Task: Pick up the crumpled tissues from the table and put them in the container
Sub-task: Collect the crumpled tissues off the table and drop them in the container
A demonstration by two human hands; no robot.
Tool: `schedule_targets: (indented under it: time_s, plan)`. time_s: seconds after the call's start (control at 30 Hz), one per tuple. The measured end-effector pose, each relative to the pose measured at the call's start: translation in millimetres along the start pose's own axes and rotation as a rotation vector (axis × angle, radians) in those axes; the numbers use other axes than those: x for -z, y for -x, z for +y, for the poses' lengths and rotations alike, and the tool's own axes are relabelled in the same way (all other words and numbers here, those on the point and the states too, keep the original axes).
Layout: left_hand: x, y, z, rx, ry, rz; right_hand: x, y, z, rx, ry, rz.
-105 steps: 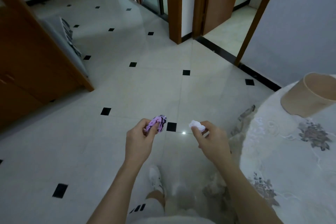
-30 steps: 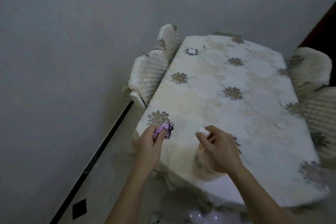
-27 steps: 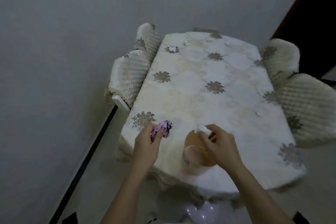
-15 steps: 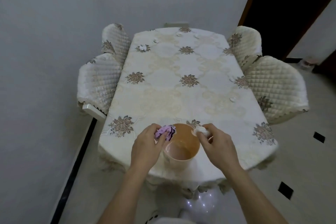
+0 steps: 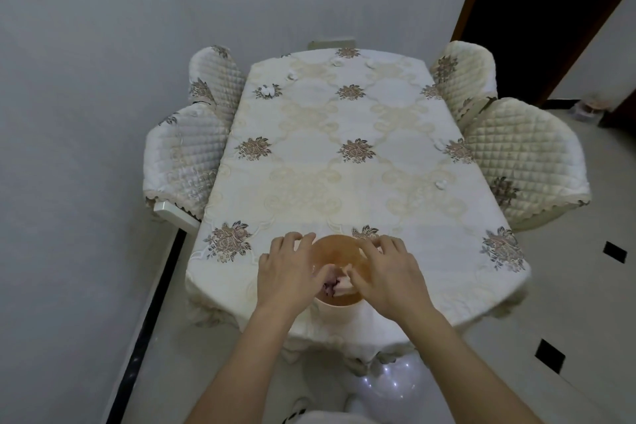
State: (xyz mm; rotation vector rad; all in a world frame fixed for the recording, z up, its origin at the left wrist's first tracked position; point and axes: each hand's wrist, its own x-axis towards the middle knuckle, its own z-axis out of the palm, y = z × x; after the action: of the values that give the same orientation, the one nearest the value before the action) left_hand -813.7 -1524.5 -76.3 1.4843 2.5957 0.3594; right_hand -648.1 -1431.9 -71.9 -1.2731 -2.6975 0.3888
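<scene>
A round tan container (image 5: 335, 249) stands on the near edge of the table (image 5: 344, 182), which has a cream floral cloth. Inside it lie a purple crumpled tissue (image 5: 329, 286) and a white crumpled tissue (image 5: 345, 283), side by side. My left hand (image 5: 287, 272) hovers over the container's left rim with fingers spread, holding nothing. My right hand (image 5: 385, 272) is over the right rim, fingers also spread and empty. Small white crumpled tissues lie on the cloth: one at the right (image 5: 441, 183), one at the far left (image 5: 266, 89), and others near the far edge (image 5: 335, 63).
Quilted cream chairs flank the table, two on the left (image 5: 182, 151) and two on the right (image 5: 523, 155). A grey wall runs along the left and behind. A dark doorway (image 5: 537, 10) is at the far right. Tiled floor lies around the table.
I turned from the floor to the table. Both hands carried a tissue over the container and let go; the purple and white tissues now lie inside it.
</scene>
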Motion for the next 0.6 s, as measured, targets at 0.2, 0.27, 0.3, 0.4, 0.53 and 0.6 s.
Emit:
schedule_targets:
  time_s: [0.2,0.27,0.3,0.4,0.53,0.6]
  plan:
    - [2.1,3.4,-13.4,-0.057,-0.020,0.021,-1.2,-4.8,-0.9,0.029,-0.055,0.030]
    - [7.4,1.4,-15.2,-0.079,-0.019,0.055,3.0,-10.7,-5.1,0.052,-0.071,0.061]
    - [10.8,-0.5,-16.0,-0.090,-0.017,0.080,6.1,-14.1,-8.1,0.063,-0.078,0.080]
    - [25.0,-9.9,-14.1,-0.118,-0.007,0.146,19.6,-26.4,-15.6,0.100,-0.075,0.161]
    - [43.8,-30.3,-4.2,-0.163,-0.015,0.178,44.5,-41.1,-17.8,0.108,-0.048,0.243]
    - [52.4,-41.0,1.8,-0.197,-0.017,0.175,57.6,-43.6,-15.8,0.095,-0.024,0.281]
